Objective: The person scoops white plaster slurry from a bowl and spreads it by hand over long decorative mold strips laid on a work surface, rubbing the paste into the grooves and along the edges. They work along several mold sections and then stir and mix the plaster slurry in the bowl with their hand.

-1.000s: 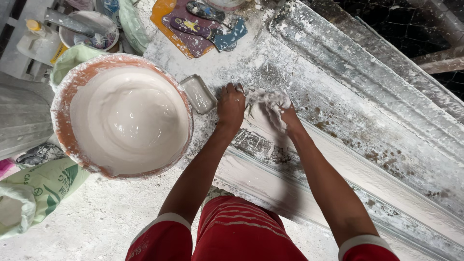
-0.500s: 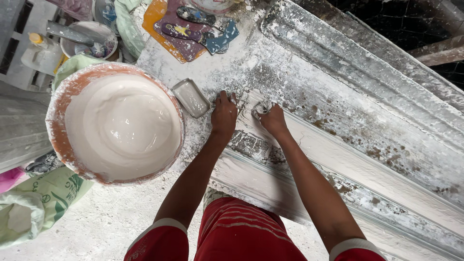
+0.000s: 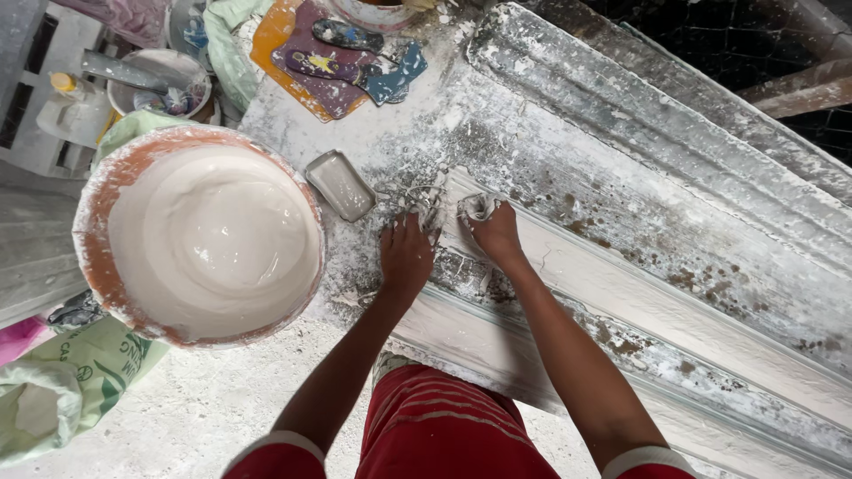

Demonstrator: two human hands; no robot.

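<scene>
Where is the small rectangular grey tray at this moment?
In the head view the small grey tray lies left of centre, between the big basin of white plaster and the left hand, just up-left of that hand.

Soft, even daylight fills the scene, with no single strong source to be made out. Shadows are faint: a weak one lies under the forearms and along the ridges of the long plaster moulding (image 3: 674,293). The wet white plaster in the orange bucket (image 3: 98,266) carries a mild sheen without blown-out glare. The upper right corner, behind the wire mesh (image 3: 710,44), falls dark. Focus is sharp at the centre, around both hands; the wide lens bends straight lines near the edges, and the far corners look slightly softer.
</scene>
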